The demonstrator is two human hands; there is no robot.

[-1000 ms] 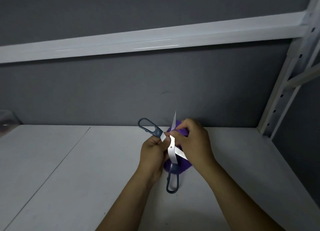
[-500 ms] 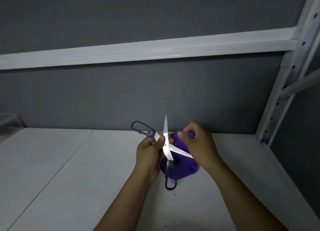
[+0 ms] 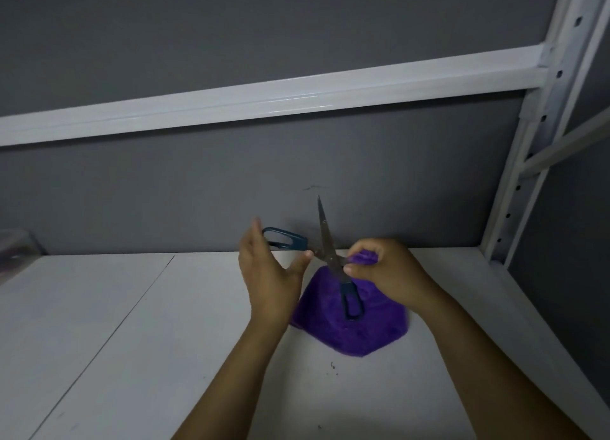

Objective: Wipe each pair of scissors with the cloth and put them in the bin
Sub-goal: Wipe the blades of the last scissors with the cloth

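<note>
A pair of scissors [image 3: 325,238] with dark blue handles is held spread open above the white shelf. My left hand [image 3: 269,278] holds the upper handle loop between its thumb and upright fingers, the thumb tip near the pivot. My right hand [image 3: 388,274] pinches a fold of the purple cloth [image 3: 363,327] round the blade just right of the pivot. The other blade points straight up and the lower handle loop hangs in front of the cloth. The rest of the cloth lies bunched on the shelf under my hands.
A translucent bin [image 3: 16,251] shows partly at the far left edge of the white shelf [image 3: 132,340]. A grey wall closes the back. A white perforated upright [image 3: 515,189] stands at the right, and a white beam [image 3: 264,106] crosses overhead.
The scissors have opened wider and shifted slightly. My left fingers have straightened up along the handle. My right hand has slid with the cloth in toward the pivot. The camera has tilted upward.
</note>
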